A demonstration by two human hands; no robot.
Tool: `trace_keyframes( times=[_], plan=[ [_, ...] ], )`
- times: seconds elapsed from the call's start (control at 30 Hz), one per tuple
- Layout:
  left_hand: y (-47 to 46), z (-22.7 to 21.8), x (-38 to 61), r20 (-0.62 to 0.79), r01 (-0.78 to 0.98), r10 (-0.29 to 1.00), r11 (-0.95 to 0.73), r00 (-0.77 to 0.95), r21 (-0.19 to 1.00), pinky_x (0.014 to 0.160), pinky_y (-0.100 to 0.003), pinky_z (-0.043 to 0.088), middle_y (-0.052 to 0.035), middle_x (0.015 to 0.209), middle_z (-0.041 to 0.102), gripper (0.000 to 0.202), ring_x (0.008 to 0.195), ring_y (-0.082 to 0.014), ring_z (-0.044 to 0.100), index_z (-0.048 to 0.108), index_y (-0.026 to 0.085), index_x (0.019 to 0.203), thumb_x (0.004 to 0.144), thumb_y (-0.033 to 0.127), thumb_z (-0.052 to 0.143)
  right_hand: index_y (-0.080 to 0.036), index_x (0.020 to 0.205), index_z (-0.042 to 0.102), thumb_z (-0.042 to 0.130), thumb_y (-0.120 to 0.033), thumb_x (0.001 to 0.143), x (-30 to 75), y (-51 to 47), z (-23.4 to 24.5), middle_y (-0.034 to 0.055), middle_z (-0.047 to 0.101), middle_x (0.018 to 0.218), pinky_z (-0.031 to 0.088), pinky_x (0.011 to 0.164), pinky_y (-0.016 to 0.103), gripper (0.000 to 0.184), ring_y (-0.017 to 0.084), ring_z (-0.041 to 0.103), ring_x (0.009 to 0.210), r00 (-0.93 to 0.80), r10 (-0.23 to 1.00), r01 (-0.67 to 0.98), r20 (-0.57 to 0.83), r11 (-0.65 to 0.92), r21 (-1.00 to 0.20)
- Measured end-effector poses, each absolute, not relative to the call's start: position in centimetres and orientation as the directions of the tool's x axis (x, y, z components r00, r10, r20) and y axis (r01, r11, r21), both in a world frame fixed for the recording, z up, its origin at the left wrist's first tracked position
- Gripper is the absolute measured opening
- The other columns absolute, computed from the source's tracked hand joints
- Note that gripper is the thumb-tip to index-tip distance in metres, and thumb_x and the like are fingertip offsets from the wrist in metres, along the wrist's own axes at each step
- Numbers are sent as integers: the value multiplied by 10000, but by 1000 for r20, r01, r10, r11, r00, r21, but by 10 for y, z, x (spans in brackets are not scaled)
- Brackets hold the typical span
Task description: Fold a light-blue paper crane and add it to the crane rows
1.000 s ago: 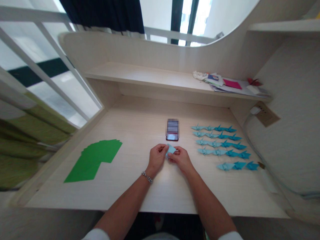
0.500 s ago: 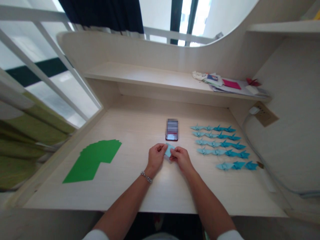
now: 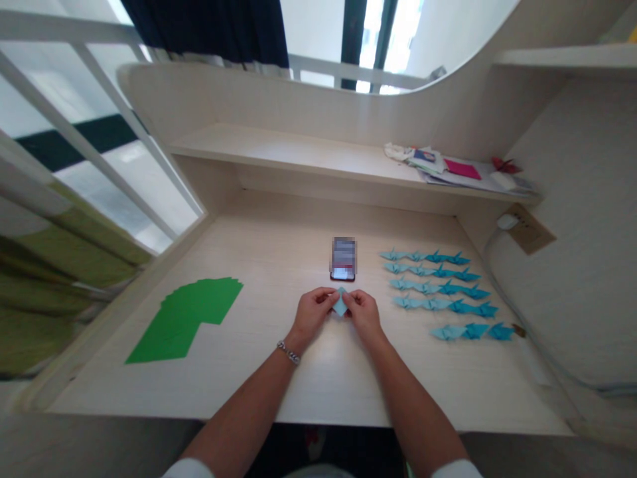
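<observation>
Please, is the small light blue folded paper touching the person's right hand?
Touching. The head view shows the small light blue folded paper pressed against the fingers of the bare right hand, with no gap.

My pale wood desk (image 3: 338, 388) carries a fanned stack of green paper (image 3: 192, 320) on the left, a phone (image 3: 343, 259) at the middle, and five rows of blue paper cranes (image 3: 438, 289) on the right. The shelf (image 3: 279, 149) above holds loose papers (image 3: 448, 169) and a red paper crane (image 3: 505, 164).

The head camera looks forward and down onto the left hand (image 3: 312, 313) and right hand (image 3: 364, 313).
</observation>
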State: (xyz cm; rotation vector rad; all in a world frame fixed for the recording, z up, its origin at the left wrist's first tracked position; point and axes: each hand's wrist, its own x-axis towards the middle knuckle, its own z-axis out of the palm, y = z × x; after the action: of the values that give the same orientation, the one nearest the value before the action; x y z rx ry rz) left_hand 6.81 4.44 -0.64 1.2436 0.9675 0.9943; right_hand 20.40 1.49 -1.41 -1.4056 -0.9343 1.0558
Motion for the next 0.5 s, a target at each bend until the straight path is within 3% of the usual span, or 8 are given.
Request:
trace_keyframes(
  times=[0.13, 0.23, 0.5],
  plan=[
    [43, -3, 68, -71, -91, 912, 117, 405, 989, 560, -227, 451, -38, 698, 670, 335, 591, -126, 587, 664, 118, 855, 591, 292, 773, -163, 653, 598, 615, -496, 706, 206, 14, -14, -18, 570, 491, 382, 454, 225, 337, 116, 488, 437, 343, 936, 26, -79, -93, -995],
    [44, -3, 68, -117, -64, 917, 153, 382, 986, 515, -218, 426, -21, 600, 640, 277, 521, -112, 559, 644, 112, 747, 574, 281, 780, -167, 655, 586, 620, -487, 708, 204, 14, -13, -32, 543, 466, 352, 428, 219, 326, 110, 459, 416, 358, 930, 22, -77, -91, -996],
    [48, -9, 64, -198, -149, 895, 277, 401, 949, 528, -233, 430, -59, 586, 653, 303, 527, -130, 582, 634, 109, 680, 671, 404, 706, -159, 649, 594, 638, -501, 689, 203, 15, -14, -27, 551, 468, 337, 420, 219, 347, 105, 449, 407, 371, 924, -9, -87, -90, -996]
  ],
)
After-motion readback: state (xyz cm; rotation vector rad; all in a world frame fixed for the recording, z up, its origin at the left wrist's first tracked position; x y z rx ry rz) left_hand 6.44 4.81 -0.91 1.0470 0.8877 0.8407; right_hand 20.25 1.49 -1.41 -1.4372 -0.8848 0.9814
